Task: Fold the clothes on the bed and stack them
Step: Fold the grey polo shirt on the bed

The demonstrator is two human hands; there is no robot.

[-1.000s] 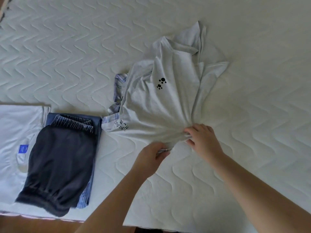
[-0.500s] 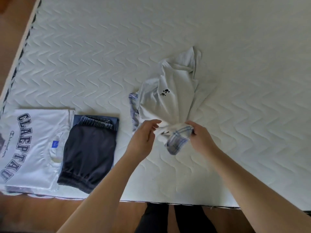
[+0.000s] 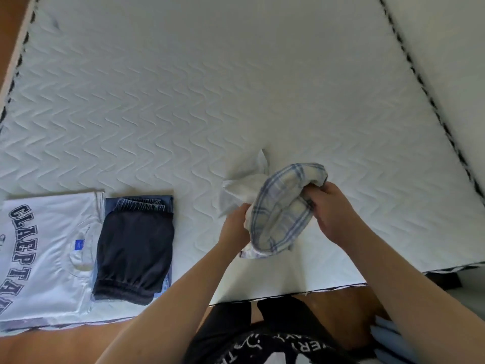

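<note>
The left hand [image 3: 234, 225] is closed on the pale shirt [image 3: 240, 189] and the edge of the plaid garment [image 3: 282, 208]. The right hand [image 3: 332, 210] grips the plaid garment's opposite end, fingers curled into the cloth between both hands.

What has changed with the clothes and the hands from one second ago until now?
The pale T-shirt, spread flat before, is now bunched up. Both hands pulled a plaid garment out from under it and lifted it; the left hand grips its left edge and the right hand its right end. The white printed T-shirt and dark shorts stayed folded.

Soft daylight, slight blur, wide-angle warp
</note>
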